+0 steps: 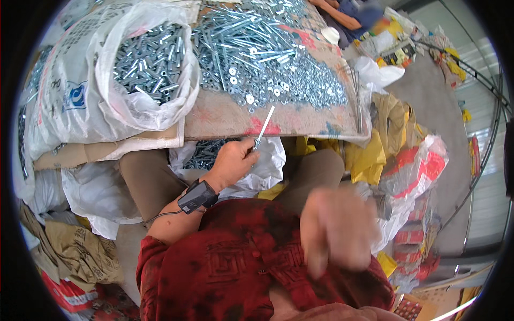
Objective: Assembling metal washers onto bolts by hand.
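My left hand (231, 162) is closed, thumb and fingers pinching the lower end of a long silvery bolt (265, 124). The bolt stands tilted up to the right, with small metal parts around its lower end that I cannot make out fully. It is over the near edge of the table (214, 117), just short of a spread of washers and nuts (300, 80). My right hand (340, 227) hovers in front of my red shirt, near my right thigh. Motion smears its fingers, so what it holds, if anything, is hidden.
A white sack (99, 101) of metal sleeves lies open at the left of the table. Long rods (241, 32) heap at the back. Below the edge, a white bag (265, 166) of dark bolts sits between my knees. Yellow bags (369, 160) crowd the right. Another person (350, 18) sits far right.
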Motion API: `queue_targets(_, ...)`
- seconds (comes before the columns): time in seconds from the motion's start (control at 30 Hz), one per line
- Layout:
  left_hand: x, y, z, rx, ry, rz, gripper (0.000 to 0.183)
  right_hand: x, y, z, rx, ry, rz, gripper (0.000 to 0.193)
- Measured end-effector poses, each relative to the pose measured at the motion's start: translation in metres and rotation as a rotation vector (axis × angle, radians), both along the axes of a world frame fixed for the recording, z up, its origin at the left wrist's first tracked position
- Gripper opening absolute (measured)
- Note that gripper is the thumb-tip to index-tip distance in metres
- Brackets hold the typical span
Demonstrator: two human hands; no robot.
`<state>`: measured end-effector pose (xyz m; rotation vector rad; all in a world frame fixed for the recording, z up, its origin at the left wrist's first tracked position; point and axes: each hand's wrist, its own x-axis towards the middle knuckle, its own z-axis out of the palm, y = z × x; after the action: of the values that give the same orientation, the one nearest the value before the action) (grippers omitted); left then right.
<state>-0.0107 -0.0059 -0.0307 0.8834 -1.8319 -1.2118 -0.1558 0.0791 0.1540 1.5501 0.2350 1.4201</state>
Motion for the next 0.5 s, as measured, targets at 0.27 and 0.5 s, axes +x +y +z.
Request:
queue_targets(0.27, -0.003, -0.004, -0.001, 0.065, -0.004, -0.027, 0.017, -0.129, -0.142, -0.110, 1.580, -0.300, -1.009, 0.016)
queue_targets(0.5, 0.001, 0.000, 0.002, 0.079, -0.042, -0.026, 0.018, -0.137, -0.150, -0.135, 1.695, -0.193, -1.293, 0.018)
